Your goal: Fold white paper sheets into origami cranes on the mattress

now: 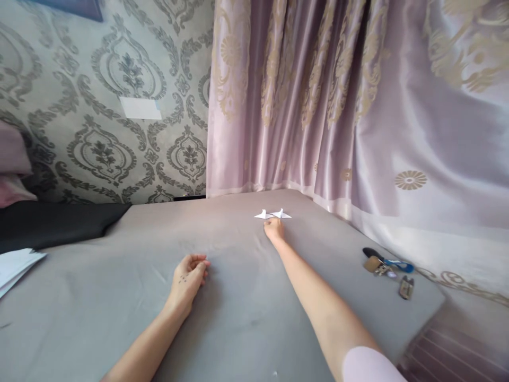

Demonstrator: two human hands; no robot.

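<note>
Two small white folded paper shapes [281, 214] with peaked tops stand side by side toward the far end of the grey-covered surface [238, 313]. My right hand [274, 228] reaches out to them, its fingers curled in just at their near side. Whether its fingertips touch or pinch the paper is hidden from me. Nearer and to the left, my left hand [191, 275] rests on the cover. Its fingers are loosely closed, thumb against them, and nothing shows in them.
Keys with a blue-and-black fob [392, 263] and a small metallic item [406, 287] lie at the right. Paper sheets [19, 265] and a black cloth [59, 223] are on the left. A lilac curtain [294, 106] and patterned wall [159, 143] border the far side.
</note>
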